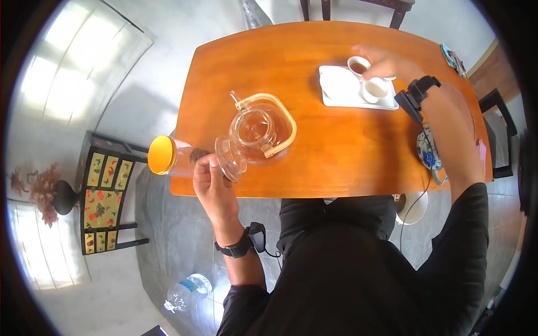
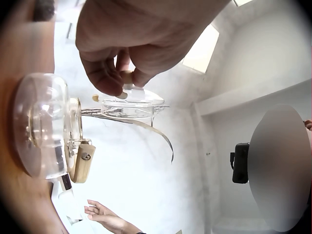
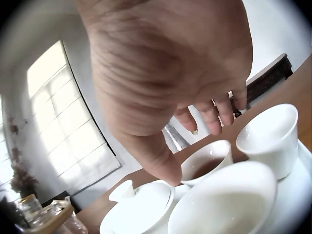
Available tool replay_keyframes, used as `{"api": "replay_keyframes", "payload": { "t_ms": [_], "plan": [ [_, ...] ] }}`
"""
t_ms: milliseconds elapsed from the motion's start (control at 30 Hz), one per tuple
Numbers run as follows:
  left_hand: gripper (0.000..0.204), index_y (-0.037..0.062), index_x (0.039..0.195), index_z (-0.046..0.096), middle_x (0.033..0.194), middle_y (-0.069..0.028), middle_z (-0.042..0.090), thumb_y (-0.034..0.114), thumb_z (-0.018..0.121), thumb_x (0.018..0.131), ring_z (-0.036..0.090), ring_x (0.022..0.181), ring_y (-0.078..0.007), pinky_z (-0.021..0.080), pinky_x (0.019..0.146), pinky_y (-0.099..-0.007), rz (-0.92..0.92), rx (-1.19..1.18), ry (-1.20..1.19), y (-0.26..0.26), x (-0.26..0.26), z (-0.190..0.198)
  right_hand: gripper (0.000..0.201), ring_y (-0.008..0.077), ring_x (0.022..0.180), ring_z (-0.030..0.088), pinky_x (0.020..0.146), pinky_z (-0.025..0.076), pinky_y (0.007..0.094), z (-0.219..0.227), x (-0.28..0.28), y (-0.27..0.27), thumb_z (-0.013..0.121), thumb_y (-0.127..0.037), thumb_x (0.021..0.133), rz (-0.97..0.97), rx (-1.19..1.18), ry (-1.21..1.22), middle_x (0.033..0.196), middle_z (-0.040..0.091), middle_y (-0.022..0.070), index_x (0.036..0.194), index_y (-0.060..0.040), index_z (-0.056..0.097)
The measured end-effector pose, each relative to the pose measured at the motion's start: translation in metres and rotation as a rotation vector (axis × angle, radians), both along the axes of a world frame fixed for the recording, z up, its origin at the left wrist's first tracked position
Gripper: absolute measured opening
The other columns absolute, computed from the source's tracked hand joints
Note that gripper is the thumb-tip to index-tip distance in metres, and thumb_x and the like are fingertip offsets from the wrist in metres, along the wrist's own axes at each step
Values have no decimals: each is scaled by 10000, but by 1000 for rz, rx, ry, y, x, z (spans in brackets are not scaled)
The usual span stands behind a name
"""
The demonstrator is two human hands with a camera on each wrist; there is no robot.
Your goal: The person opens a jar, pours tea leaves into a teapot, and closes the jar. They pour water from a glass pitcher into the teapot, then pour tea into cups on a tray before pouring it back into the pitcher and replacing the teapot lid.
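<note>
My left hand [image 1: 213, 187] pinches the knob of a glass lid [image 1: 230, 159], which it holds up beside the glass teapot [image 1: 255, 130]; the left wrist view shows the lid [image 2: 129, 108] tilted on its side there, off the pot [image 2: 41, 126]. Over the white tray [image 1: 353, 104] my right hand [image 1: 386, 63] is stretched out, fingers spread and relaxed. In the right wrist view this hand [image 3: 170, 73] hangs above a cup of brown tea [image 3: 207, 163]; whether the thumb touches its rim I cannot tell. White cups [image 3: 270, 139] and a lidded white bowl [image 3: 141, 207] stand around it.
A jar with a yellow lid [image 1: 162, 155] is at the table's left edge. At the right stand a blue-and-white pot [image 1: 428, 148] and a folded cloth [image 1: 453, 60]. A white bin [image 1: 413, 209] is below the front edge.
</note>
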State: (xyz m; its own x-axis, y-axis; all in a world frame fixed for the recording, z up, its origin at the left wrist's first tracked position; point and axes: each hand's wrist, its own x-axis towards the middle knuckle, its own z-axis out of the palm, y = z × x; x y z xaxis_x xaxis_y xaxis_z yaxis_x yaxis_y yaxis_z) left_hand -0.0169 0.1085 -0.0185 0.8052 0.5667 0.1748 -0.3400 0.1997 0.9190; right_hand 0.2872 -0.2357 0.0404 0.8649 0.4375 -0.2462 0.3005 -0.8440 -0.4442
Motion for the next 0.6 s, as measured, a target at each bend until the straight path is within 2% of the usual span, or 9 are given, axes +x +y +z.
{"api": "replay_keyframes", "payload": {
  "t_ms": [33,67,100,167,267,600],
  "plan": [
    [147,33,1054,599,948,-28,671,172,556,1065,634,813,-84,529,701,-240,-1,3,7,0,-1,1,870,315,1424,422,1167,364,370,-6,1,6,746,-121,754,48,-59,-38,1520,460,150,1537,-83,370],
    [150,32,1051,599,942,-27,671,176,562,1063,631,809,-80,524,693,-236,0,6,17,0,-3,1,797,328,1352,488,1117,406,382,-13,5,10,752,-118,739,55,-27,-67,1451,518,150,1474,-79,445],
    [150,32,1051,599,942,-27,671,176,562,1063,631,809,-80,524,693,-236,9,8,18,1,-5,2,797,328,1352,488,1117,406,382,-16,8,12,752,-118,739,64,-24,-66,1451,518,150,1474,-79,445],
    [154,30,1056,600,933,-28,672,180,566,1062,623,798,-75,512,677,-227,0,12,7,1,-6,2,706,317,1291,533,1069,439,390,-8,6,20,755,-104,720,23,-53,17,1394,562,159,1386,-70,525],
    [162,28,1060,600,930,-29,669,187,570,1061,617,785,-72,506,665,-222,36,8,10,0,-6,5,637,318,1271,543,1042,453,387,-11,11,22,756,-92,703,9,-49,4,1331,599,160,1311,-60,570],
    [159,28,1061,599,915,-19,663,187,581,1056,603,755,-65,496,635,-219,9,-1,3,3,-5,1,546,337,1206,570,1007,467,386,-25,18,10,741,-107,696,64,35,-126,1234,632,180,1223,-37,617]
  ]
}}
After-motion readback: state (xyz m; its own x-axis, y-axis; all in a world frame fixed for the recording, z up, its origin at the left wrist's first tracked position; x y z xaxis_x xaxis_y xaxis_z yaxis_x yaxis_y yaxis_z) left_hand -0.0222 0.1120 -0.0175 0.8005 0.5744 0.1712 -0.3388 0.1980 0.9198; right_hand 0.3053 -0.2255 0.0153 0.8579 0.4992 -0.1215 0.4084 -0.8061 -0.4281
